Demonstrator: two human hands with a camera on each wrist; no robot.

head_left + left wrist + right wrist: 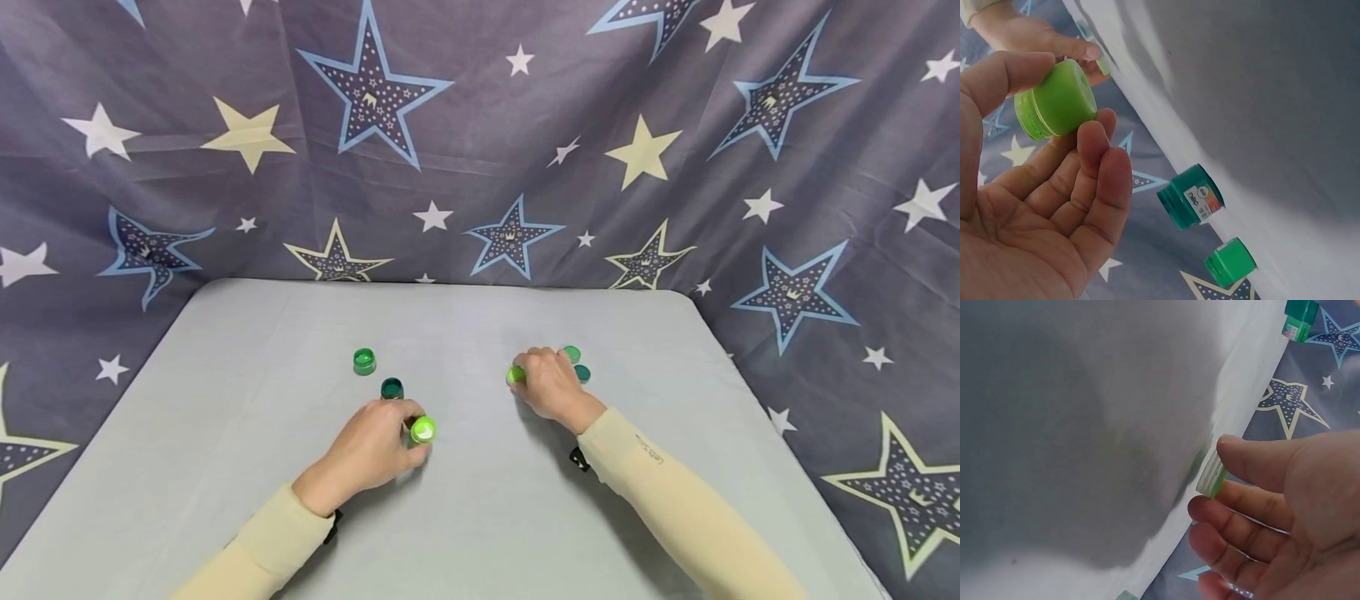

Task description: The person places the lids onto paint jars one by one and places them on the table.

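My left hand (366, 450) pinches a small lime-green paint jar (423, 431) between thumb and fingers. It has no lid on, and the left wrist view shows the jar (1063, 100) tilted with its threaded neck toward the left. Over on the right, my right hand (551, 383) pinches a lime-green lid (515, 375) at or just above the table; its ridged edge shows on the lid (1212, 477) in the right wrist view. Just beyond the left hand stands an uncovered dark green jar (392, 388), and behind that a mid-green jar (364, 361), also uncovered.
Two more lids, one mid-green (572, 354) and one dark green (582, 373), lie beside the right hand on the far side. All rests on a pale grey table (480, 517). A dark curtain (465, 108) printed with stars hangs behind the table and along its sides.
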